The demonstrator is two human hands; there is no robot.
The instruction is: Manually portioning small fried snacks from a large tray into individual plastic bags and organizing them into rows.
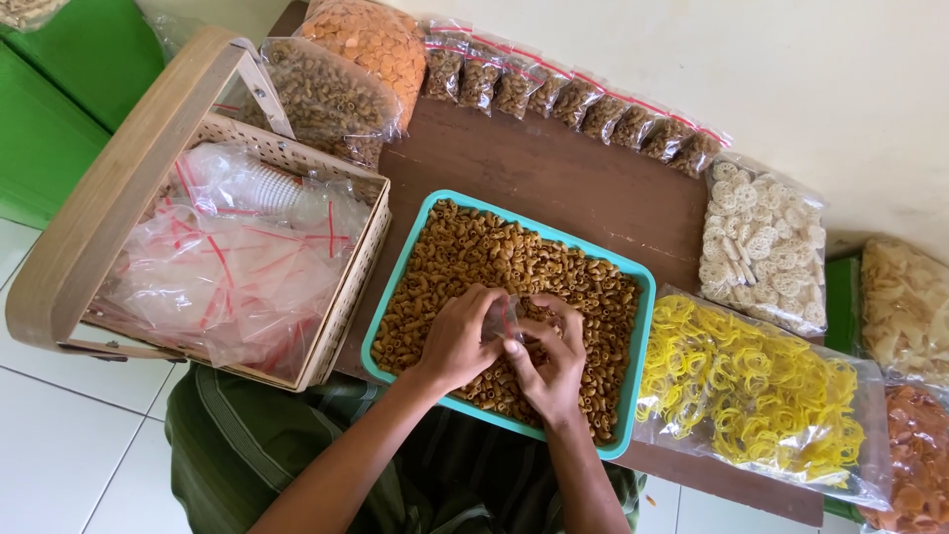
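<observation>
Small clear bag (pixel 502 318) sits pinched between both hands over the middle of the teal tray (pixel 647 297); it is too crumpled and hidden to tell which way its mouth points or how its long axis runs. The left hand (pixel 455 336) curls narrow around the bag's left side, and the right hand (pixel 552 361) grips its right edge with thumb and fingertips. The one tray, filled with brown elbow-shaped crackers (pixel 465 252), lies with its long axis slanting from far left to near right on the brown table (pixel 563 178). Far along the table runs a row of ten small filled bags (pixel 578 99). To the left stands one woven basket (pixel 356 287) holding empty red-striped bags (pixel 227 267). To the right lie one bag of yellow ring crackers (pixel 751 391) and one of white flower crackers (pixel 761 242).
</observation>
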